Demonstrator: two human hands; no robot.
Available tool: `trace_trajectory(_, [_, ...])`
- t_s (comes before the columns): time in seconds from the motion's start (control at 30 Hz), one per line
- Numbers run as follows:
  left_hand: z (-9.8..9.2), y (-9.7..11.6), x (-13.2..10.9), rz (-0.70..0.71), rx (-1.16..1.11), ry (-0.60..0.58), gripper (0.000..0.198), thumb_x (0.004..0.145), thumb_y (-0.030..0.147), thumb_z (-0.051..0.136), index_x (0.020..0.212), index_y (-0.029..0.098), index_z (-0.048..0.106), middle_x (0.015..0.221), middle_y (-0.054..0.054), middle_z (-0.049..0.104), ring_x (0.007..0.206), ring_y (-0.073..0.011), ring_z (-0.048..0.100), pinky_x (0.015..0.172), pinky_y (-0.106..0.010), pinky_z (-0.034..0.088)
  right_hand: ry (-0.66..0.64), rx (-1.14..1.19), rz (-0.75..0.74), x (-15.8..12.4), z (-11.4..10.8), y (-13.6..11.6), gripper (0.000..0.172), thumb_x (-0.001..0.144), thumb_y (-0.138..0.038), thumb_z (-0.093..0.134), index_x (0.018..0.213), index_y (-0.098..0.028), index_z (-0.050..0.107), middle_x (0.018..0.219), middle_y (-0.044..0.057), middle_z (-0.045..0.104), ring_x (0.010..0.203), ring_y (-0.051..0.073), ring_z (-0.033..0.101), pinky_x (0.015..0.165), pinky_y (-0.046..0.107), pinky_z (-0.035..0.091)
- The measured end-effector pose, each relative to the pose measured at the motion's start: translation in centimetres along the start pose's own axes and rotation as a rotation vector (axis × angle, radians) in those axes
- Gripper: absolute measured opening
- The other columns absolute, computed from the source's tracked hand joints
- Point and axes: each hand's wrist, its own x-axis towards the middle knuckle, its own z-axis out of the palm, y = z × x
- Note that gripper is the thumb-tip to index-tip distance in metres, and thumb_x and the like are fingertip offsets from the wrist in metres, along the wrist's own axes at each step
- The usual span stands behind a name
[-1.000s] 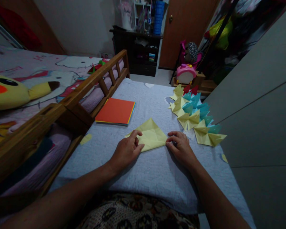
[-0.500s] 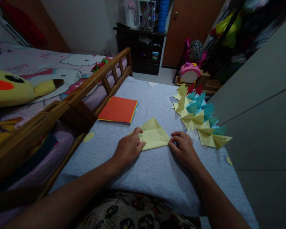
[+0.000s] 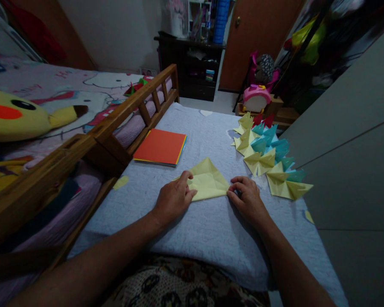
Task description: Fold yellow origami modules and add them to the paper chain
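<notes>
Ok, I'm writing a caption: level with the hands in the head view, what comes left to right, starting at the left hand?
Left hand, pale yellow sheet, right hand, nearest folded yellow piece, pale upright panel.

The view has swung slightly left, yellow paper appearing rightward.

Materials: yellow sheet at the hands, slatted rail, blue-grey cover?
Yellow sheet: thin matte paper, going by its creases and straight folded edge.
Slatted rail: looks like brown wood, perhaps varnished, given its faint sheen.
Blue-grey cover: probably matte cloth, since its surface wrinkles; fibre can't be told.
</notes>
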Motion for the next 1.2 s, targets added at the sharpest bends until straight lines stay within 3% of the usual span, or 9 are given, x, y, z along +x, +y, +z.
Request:
trace_trajectory(0.8, [-0.11,0.01,-0.01,-0.034,0.002,-0.030,0.031,0.087,0.021,0.064,0.115,0.021,0.049,0.076,0.001,0.065,0.068,-0.0171,0.061,0.063,-0.029,0.038,-0.002,0.010,0.002,-0.04,0.00,-0.09,0.005,0.082,-0.023,0.063,0.078,-0.022,0.067,0.113,0.008,0.064,0.113,0.029,0.054,0.097,0.047,0.038])
trace_trajectory(1.2, [0.04,-0.24,-0.21,0.021,-0.009,0.015,0.028,0.088,0.020,0.060,0.114,0.021,0.049,0.073,0.002,0.063,0.067,-0.0177,0.061,0.061,-0.029,0.040,-0.003,0.010,-0.004,-0.08,0.00,-0.04,0.006,0.083,-0.025,0.063,0.078,-0.024,0.067,0.113,0.008,0.063,0.113,0.028,0.053,0.099,0.048,0.037])
